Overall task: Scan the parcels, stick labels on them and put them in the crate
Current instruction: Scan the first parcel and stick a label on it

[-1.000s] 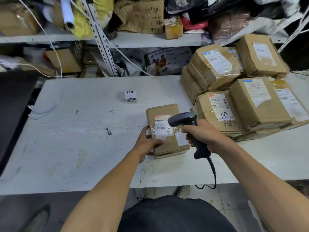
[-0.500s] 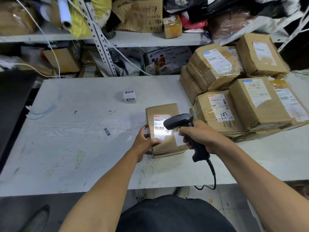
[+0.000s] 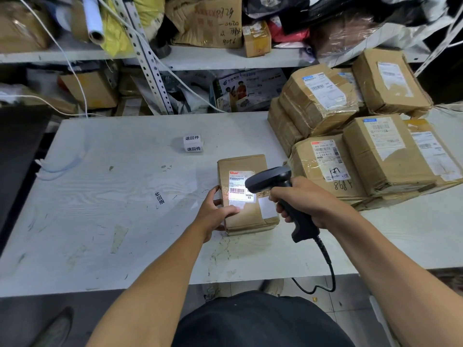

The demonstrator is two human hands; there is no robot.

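Observation:
A small brown cardboard parcel [image 3: 244, 164] lies flat on the white table [image 3: 105, 209] in front of me, its white shipping label lit by a bright patch of light. My left hand [image 3: 215, 211] holds the parcel's near left edge, thumb on the side and fingers across the top. My right hand [image 3: 304, 200] grips the handle of a black barcode scanner [image 3: 269, 180], whose head points left and down at the label from just above the parcel. A small roll of white labels [image 3: 193, 143] printed with black characters stands on the table behind the parcel.
A pile of several taped brown parcels [image 3: 363, 136] fills the table's right side. One loose label [image 3: 159, 197] is stuck on the tabletop at left. The scanner cable [image 3: 328, 269] hangs over the front edge. Cluttered shelves [image 3: 213, 58] rise behind.
The scanner head has come down closer over the label, and a bright light patch now shows on it. My left hand stays on the parcel.

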